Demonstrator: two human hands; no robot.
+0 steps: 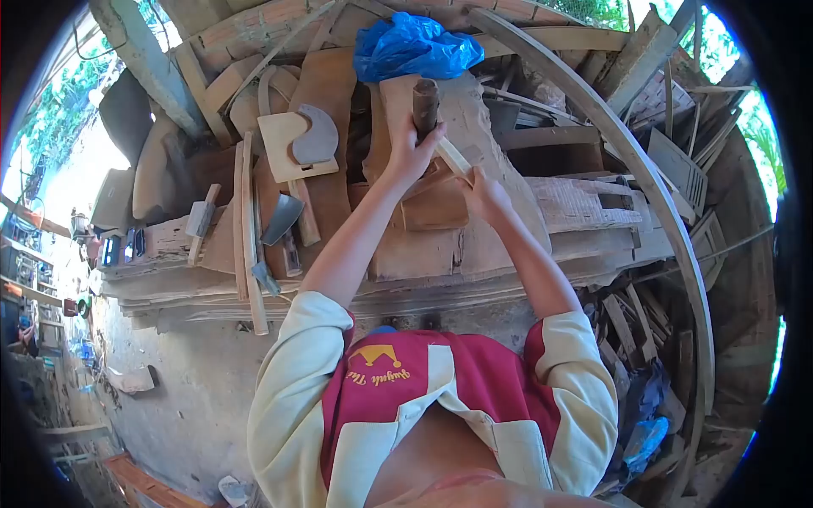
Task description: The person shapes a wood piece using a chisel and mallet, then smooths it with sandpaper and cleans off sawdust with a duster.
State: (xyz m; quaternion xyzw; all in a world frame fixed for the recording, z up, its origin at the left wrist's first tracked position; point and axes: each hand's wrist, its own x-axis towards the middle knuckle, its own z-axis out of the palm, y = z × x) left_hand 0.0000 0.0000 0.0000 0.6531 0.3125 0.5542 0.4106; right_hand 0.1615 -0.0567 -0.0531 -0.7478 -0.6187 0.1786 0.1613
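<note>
My left hand point(413, 156) is closed around the lower part of a dark, round wooden piece point(426, 103) that stands upright. A pale squared wooden stick point(454, 159) runs from beside it down to my right hand point(489, 196), whose fingers are closed on the stick's near end. Whether stick and dark piece are joined is hidden by my left hand. Just below both hands lies a brown wooden block point(434, 207), on a broad plank point(500, 233) of the bench.
Left on the bench lie a flat wooden piece with a curved grey template point(314, 135), a wide metal blade point(282, 218), long strips point(251, 229) and a small plane-like tool point(200, 222). A blue plastic bag point(415, 49) sits behind. A long curved timber point(631, 161) arches at right.
</note>
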